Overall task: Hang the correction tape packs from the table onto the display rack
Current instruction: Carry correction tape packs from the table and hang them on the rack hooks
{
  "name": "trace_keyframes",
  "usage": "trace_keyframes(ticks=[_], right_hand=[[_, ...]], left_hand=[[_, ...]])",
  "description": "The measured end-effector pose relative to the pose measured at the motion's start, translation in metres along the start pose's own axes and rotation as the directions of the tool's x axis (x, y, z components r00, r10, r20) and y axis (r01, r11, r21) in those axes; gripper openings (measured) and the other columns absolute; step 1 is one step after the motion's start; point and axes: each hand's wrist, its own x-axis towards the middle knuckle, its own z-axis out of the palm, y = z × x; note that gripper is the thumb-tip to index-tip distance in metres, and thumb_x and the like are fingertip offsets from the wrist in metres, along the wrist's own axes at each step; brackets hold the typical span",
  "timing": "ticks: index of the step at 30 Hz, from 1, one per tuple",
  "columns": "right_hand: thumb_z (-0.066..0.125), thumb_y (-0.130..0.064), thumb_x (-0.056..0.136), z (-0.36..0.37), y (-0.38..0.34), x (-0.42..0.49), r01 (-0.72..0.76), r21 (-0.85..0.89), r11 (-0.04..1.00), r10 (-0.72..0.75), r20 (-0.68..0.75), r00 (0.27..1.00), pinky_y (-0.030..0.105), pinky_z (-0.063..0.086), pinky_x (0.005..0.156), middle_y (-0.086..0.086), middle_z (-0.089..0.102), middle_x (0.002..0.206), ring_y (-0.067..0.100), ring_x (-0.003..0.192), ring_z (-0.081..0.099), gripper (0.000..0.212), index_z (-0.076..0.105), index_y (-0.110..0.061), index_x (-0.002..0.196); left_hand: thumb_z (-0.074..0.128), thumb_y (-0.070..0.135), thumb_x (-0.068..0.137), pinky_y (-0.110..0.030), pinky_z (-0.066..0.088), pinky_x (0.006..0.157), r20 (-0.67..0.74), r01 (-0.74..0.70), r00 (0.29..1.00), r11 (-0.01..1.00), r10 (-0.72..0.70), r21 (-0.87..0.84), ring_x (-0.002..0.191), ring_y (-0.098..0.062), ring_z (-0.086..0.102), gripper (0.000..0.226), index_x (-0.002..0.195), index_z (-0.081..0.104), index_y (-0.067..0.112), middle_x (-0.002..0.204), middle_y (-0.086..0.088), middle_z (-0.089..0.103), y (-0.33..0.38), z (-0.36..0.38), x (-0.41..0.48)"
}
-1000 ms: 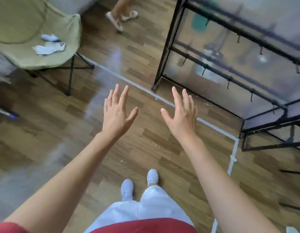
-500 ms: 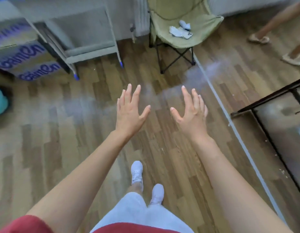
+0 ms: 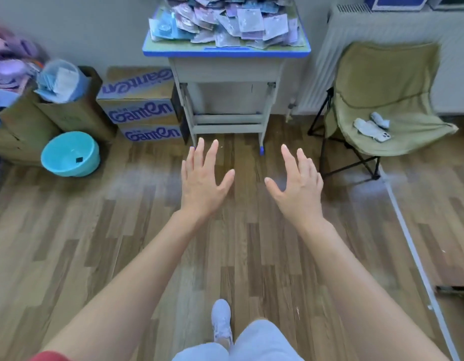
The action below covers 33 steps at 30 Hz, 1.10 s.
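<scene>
Holding left hand [image 3: 202, 186] and right hand [image 3: 297, 188] out over the wood floor [image 3: 95, 243], well short of the bench [image 3: 225, 52]. Fingers [image 3: 212, 158] are spreading straight and gripping nothing. Correction tape packs [image 3: 225, 22] are lying in a loose, overlapping heap on the bench top, some reaching its front rim. Display rack is not showing in view.

Risk, as a judgement: pulling one pack from the heap could be dragging neighbours over the rim onto the floor. Glossy wrappers may be slipping from a shallow pinch.
</scene>
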Motion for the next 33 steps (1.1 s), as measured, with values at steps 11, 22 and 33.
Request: trace_keyframes(ticks=[11, 22, 33], right_hand=[[0.05, -0.043, 0.093, 0.012, -0.058, 0.197, 0.067, -0.027, 0.997, -0.068, -0.04, 0.997, 0.049, 0.01, 0.115, 0.009, 0.013, 0.158, 0.03, 0.145, 0.009, 0.07, 0.012, -0.029, 0.151], [0.055, -0.041, 0.091, -0.009, -0.049, 0.416, 0.002, -0.046, 0.999, -0.006, -0.084, 0.996, 0.049, 0.012, 0.114, 0.012, 0.013, 0.158, 0.033, 0.144, 0.011, 0.075, 0.013, -0.028, 0.151], [0.054, -0.04, 0.093, 0.02, -0.017, 0.583, -0.157, -0.119, 0.98, 0.157, -0.011, 0.988, 0.048, 0.014, 0.113, 0.015, 0.004, 0.158, 0.035, 0.144, 0.008, 0.075, 0.01, -0.024, 0.152]], left_hand=[[0.047, 0.043, 0.096, -0.039, 0.0, 0.119, -0.074, 0.019, 0.997, 0.999, -0.021, -0.032, 0.148, -0.022, -0.001, 0.067, 0.152, 0.014, 0.027, 0.161, -0.003, 0.003, -0.025, -0.027, 0.193], [0.049, 0.044, 0.095, -0.04, 0.004, 0.12, -0.044, 0.023, 0.999, 0.996, -0.027, -0.088, 0.148, -0.022, -0.001, 0.069, 0.152, 0.014, 0.026, 0.161, -0.004, 0.003, 0.015, -0.004, 0.408], [0.05, 0.043, 0.095, -0.04, 0.006, 0.119, 0.11, 0.031, 0.994, 0.987, -0.014, -0.157, 0.147, -0.024, -0.003, 0.07, 0.152, 0.014, 0.026, 0.16, -0.003, 0.002, 0.03, 0.053, 0.594]])
